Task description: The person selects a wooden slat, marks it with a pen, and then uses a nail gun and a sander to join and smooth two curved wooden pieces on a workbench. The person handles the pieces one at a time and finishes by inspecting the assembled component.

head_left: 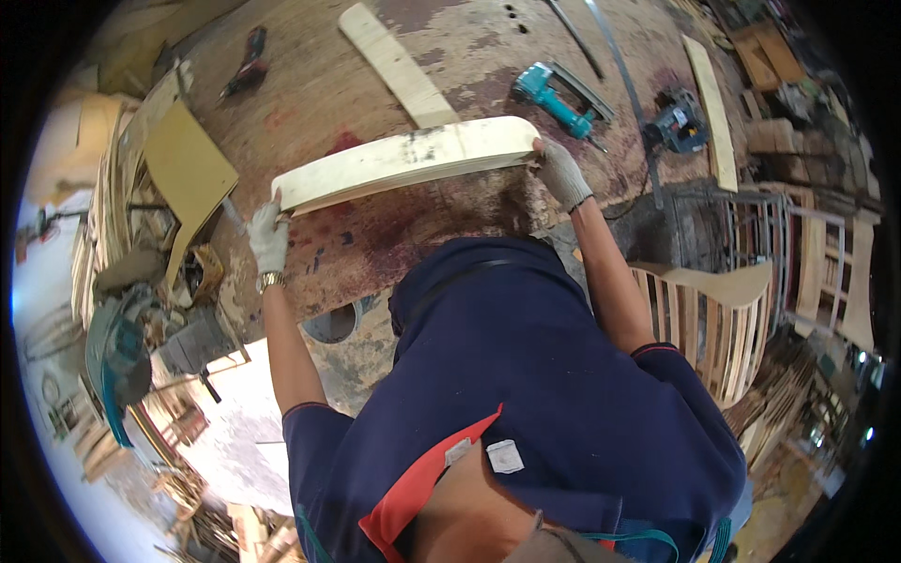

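Observation:
A long, pale wooden board (413,155) with a rounded right end spans between my hands over the near side of the workbench (310,103). Its near edge looks layered, and dark smudges mark the top face. My left hand (269,236), in a light work glove with a watch at the wrist, is closed on the board's left end. At the rounded right end, my gloved right hand (563,176) grips the corner, its bare fingertips on the edge. Behind the board lies a flat wooden strip (399,68), its near end meeting the board's far edge in view.
On the bench lie a teal nail gun (556,98), a dark red power tool (250,64), a dark blue power tool (679,122), a long metal bar (627,80) and a pale strip (713,117). A slatted wooden piece (706,319) stands right; a teal-guarded saw (120,357) stands left.

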Demonstrator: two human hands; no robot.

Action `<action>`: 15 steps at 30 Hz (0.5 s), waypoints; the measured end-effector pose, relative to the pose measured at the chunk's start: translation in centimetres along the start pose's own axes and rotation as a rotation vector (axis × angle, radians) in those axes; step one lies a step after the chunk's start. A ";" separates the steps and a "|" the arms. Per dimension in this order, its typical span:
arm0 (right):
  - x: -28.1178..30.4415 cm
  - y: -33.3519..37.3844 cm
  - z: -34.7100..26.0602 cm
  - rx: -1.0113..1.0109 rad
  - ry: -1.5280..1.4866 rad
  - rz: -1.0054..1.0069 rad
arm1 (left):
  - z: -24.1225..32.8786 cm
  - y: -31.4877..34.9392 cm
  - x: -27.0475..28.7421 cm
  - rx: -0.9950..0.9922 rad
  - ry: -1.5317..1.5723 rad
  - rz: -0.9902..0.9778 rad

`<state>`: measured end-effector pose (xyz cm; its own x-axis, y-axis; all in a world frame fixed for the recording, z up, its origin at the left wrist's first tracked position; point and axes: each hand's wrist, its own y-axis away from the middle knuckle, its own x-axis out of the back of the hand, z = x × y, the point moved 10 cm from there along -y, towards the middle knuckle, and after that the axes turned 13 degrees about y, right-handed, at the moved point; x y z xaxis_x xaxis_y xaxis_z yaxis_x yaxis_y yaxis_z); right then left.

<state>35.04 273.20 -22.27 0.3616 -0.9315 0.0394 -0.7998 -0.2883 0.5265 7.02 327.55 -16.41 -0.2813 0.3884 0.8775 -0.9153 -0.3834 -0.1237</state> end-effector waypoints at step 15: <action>2.8 0.6 -0.6 -0.100 -0.007 0.062 | 1.3 0.2 1.3 -0.165 0.091 0.078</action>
<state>35.90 270.54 -21.30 0.3094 -0.9485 0.0682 -0.7683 -0.2070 0.6057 6.90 326.89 -14.66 -0.3713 0.4400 0.8176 -0.9224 -0.2753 -0.2708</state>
